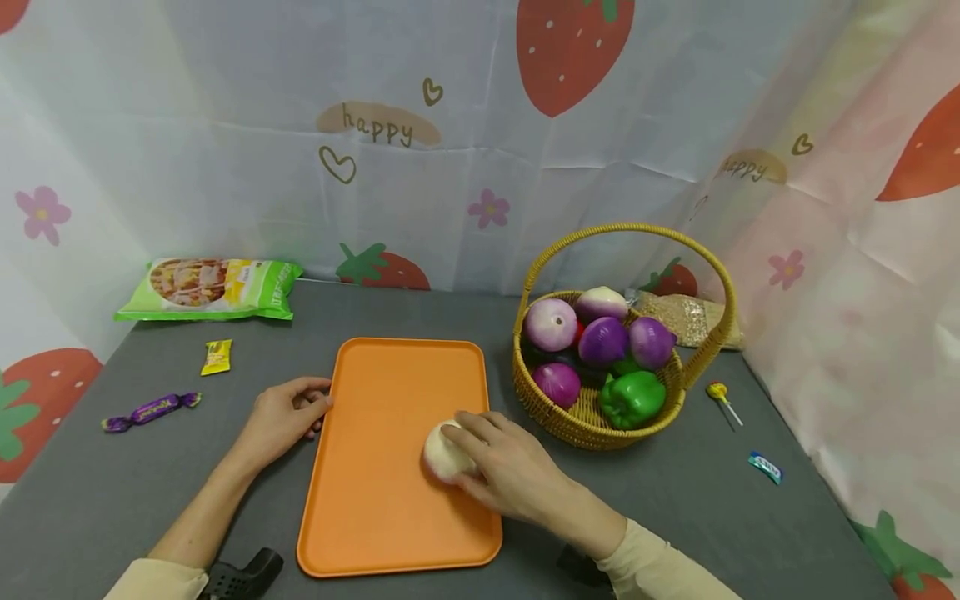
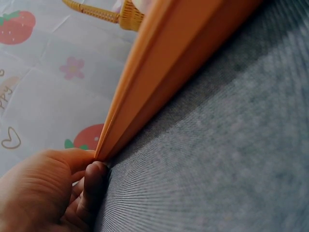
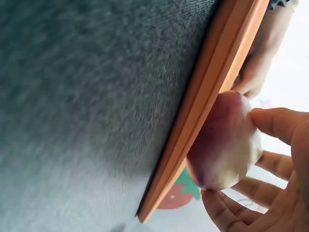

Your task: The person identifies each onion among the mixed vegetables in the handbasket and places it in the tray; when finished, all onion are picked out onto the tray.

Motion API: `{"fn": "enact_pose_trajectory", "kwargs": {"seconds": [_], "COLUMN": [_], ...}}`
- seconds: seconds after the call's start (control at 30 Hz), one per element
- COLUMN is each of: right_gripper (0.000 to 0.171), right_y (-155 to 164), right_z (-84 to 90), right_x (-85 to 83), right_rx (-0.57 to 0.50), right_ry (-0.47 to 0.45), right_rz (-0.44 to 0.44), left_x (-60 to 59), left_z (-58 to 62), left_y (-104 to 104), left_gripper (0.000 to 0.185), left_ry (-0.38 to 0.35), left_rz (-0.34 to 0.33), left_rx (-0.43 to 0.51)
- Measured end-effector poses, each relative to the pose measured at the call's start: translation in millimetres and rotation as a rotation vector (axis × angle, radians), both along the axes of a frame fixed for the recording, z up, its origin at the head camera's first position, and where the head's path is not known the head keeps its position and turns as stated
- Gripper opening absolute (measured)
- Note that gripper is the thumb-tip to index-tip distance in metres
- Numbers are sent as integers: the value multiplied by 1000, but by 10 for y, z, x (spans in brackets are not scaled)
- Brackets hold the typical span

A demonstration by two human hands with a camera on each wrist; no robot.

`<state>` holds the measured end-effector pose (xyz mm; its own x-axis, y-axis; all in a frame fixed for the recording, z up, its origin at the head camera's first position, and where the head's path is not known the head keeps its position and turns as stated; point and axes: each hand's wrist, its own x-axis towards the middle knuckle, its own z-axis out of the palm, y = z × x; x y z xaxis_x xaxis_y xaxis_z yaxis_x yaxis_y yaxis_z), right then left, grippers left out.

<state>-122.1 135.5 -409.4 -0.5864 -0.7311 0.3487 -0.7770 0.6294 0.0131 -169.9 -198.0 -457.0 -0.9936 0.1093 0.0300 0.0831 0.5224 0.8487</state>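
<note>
An orange tray (image 1: 390,392) lies on the grey table. My left hand (image 1: 288,412) is at the tray's left rim, and in the left wrist view its thumb and curled fingers (image 2: 91,181) pinch that rim (image 2: 159,82). My right hand (image 1: 491,462) rests on the tray's right side, fingers curled round a white, purple-tinged onion (image 1: 444,454). In the right wrist view the onion (image 3: 224,140) sits against the tray rim (image 3: 203,101) with my fingers (image 3: 277,125) wrapped over it.
A wicker basket (image 1: 577,417) right of the tray holds purple onions (image 1: 603,340) and a green pepper (image 1: 632,398). A snack bag (image 1: 210,289), yellow candy (image 1: 217,357) and purple candy (image 1: 152,410) lie left. A lollipop (image 1: 722,397) and blue candy (image 1: 765,467) lie right.
</note>
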Motion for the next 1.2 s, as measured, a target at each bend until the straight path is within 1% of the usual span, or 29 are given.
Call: {"fn": "enact_pose_trajectory", "kwargs": {"seconds": [0.07,0.17,0.37,0.47,0.63,0.83,1.0,1.2], "right_gripper": [56,58,63,63,62,59,61,66], "right_y": [-47,-127,-317,-414,-564,-681,-716,-694], "right_z": [1,-7,9,29,52,42,48,59], "right_x": [6,12,1,-9,-32,-67,-81,-77], "right_rx": [9,13,81,111,149,157,162,184], "right_ry": [-42,-68,7,18,8,48,63,32], "right_rz": [-9,-1,60,72,66,46,28,12], "left_x": [3,7,-11,-17,-17,-20,-19,-19], "left_z": [3,2,-36,-43,-35,-21,-3,-3], "left_y": [-7,-13,-23,-22,-12,2,12,11], "left_gripper": [38,38,37,36,36,36,34,34], "left_ry": [-2,-4,0,6,9,10,17,15], "left_rz": [2,5,15,21,26,19,17,16], "left_rx": [-2,-7,-23,-31,-31,-25,-27,-25]}}
